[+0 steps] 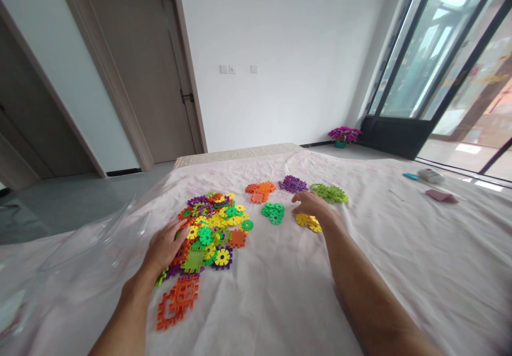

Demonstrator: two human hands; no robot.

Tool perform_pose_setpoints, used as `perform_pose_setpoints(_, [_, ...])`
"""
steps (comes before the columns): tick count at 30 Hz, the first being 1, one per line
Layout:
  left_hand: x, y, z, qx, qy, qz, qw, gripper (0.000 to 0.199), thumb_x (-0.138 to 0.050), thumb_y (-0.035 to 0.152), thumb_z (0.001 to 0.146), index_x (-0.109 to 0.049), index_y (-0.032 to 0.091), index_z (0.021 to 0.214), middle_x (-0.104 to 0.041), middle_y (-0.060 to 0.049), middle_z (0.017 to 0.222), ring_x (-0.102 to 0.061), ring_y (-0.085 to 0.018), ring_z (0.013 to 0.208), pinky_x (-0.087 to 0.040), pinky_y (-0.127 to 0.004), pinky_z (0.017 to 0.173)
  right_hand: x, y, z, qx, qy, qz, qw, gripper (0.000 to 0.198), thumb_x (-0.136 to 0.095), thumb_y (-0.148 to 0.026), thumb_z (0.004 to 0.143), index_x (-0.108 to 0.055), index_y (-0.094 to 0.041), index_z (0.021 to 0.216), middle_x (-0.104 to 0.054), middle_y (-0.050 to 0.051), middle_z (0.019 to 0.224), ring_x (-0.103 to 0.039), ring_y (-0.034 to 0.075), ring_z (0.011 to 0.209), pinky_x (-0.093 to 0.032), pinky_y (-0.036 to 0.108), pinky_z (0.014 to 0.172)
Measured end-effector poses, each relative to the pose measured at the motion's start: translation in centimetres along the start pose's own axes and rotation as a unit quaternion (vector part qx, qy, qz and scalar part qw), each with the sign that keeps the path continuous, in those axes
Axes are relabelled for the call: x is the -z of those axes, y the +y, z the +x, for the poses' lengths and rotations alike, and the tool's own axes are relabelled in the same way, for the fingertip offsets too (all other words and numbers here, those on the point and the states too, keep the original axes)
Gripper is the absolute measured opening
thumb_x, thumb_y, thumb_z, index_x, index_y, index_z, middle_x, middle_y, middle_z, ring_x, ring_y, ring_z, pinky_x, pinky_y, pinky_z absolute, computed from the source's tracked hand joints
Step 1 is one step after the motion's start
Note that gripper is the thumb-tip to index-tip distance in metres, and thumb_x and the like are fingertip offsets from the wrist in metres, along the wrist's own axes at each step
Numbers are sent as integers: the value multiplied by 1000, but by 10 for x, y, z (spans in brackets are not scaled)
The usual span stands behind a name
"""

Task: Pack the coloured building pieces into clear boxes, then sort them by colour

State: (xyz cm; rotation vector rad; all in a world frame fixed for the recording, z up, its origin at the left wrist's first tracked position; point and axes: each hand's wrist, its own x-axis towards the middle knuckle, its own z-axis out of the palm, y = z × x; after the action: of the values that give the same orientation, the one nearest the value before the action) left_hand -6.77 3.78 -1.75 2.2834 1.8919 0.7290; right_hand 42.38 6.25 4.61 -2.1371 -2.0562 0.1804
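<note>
My left hand point(166, 246) lies at the left edge of a mixed pile of plastic building pieces point(214, 222), fingers stretched out and touching it. Flower-shaped discs in yellow and green mix there with square toothed pieces in orange, purple and lime. My right hand point(316, 207) is open, fingers slightly bent and apart, above or beside a small group of yellow discs point(308, 221) that it partly covers. Around it lie groups of green discs point(273, 213), purple pieces point(293, 183), lime pieces point(330, 192) and orange squares point(261, 189). Nearer me are orange window-like pieces point(178, 301).
A wrinkled pale pink cloth point(272, 292) covers the surface. Clear plastic packaging point(96, 244) lies at the left. At the far right are a white packet point(431, 175), a blue item point(410, 176) and a pink piece point(441, 196). Purple flowers point(344, 134) stand by the glass door.
</note>
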Motion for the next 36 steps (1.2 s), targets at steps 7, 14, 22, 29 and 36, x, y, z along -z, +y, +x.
perform_pose_setpoints(7, [2, 2, -1, 2, -8, 6, 1000, 55, -31, 53, 92, -59, 19, 126, -57, -7, 135, -49, -23, 128, -34, -36, 109, -6, -45, -5, 117, -32, 1, 993, 56, -76, -33, 64, -66, -23, 118, -65, 10, 113, -55, 30, 108, -42, 35, 88])
perform_pose_setpoints(14, [5, 8, -1, 5, -9, 13, 1000, 56, -29, 53, 93, -58, 19, 126, -57, -7, 136, -48, -22, 129, -33, -36, 110, -19, -96, -13, 235, 39, 93, 967, 25, -61, -20, 80, -72, -20, 102, -70, 7, 104, -60, 22, 99, -42, 30, 89])
perform_pose_setpoints(22, [3, 5, -1, 8, -1, 6, 1000, 54, -31, 52, 92, -60, 20, 124, -59, -6, 134, -51, -22, 126, -35, -35, 109, -45, -127, -25, 360, 2, 89, 929, 37, -72, -41, 77, -70, -24, 110, -66, 8, 107, -57, 23, 102, -43, 32, 87])
perform_pose_setpoints(29, [4, 6, -1, 8, -2, 0, 1000, 54, -31, 52, 92, -60, 19, 125, -59, -7, 134, -51, -22, 126, -35, -35, 109, -36, -126, -26, 328, 7, 101, 939, 26, -49, -33, 94, -73, -22, 96, -70, 5, 94, -62, 18, 89, -42, 25, 78])
perform_pose_setpoints(36, [5, 6, -1, 10, 1, 0, 1000, 54, -32, 52, 92, -60, 19, 123, -59, -7, 133, -51, -22, 126, -35, -35, 108, -16, -108, -20, 171, 73, 105, 977, 26, -47, -25, 89, -72, -22, 94, -72, 3, 89, -63, 17, 80, -41, 23, 71])
